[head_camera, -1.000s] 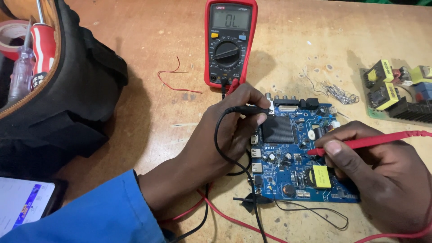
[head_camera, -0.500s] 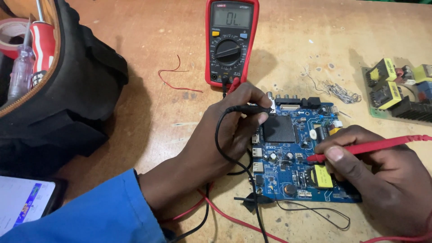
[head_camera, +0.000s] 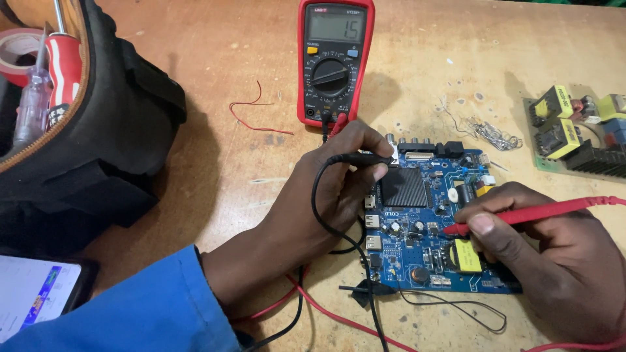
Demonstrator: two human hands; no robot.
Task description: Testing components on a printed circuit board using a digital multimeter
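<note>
Right now the step in hand looks like probing a blue circuit board (head_camera: 424, 228) with two meter leads. It lies flat on the wooden table (head_camera: 215, 163), toward the near right corner, crowded with a large black chip, small capacitors, a yellow block and a row of ports along its left edge. The left hand (head_camera: 326, 195) pinches the black probe (head_camera: 362, 158) between thumb and fingers, its tip held against the board's upper left corner by the connectors. The right hand (head_camera: 554, 261) pinches the red probe (head_camera: 521, 215) like a pen, tip touching down near the board's middle. Beyond the board, near the far edge, a red multimeter (head_camera: 334, 62) lies face up with a reading on its display. Judging by this, any next touch calls for steady tips, since the parts sit close together. A black tool bag (head_camera: 98, 150) lies at the left edge, and a second board (head_camera: 574, 133) at the right.
</note>
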